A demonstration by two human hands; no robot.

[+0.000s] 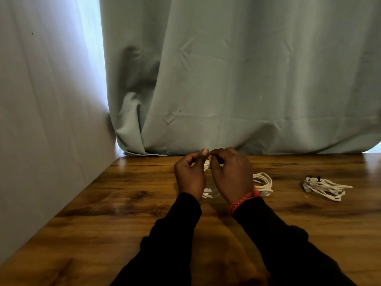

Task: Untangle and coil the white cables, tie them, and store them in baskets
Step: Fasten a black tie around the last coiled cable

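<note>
Both hands meet above the far middle of the surface (103, 203), left hand (189, 174) and right hand (233, 174) each pinching one white cable (206, 164); a coil (263, 180) and a bundle (323, 187) lie to the right

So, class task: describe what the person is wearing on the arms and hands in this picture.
Both arms are covered by long black sleeves reaching to the wrists. The right wrist carries a braided red-orange bracelet. The left hand and right hand are bare: no gloves, and no rings or watch can be seen.
</note>
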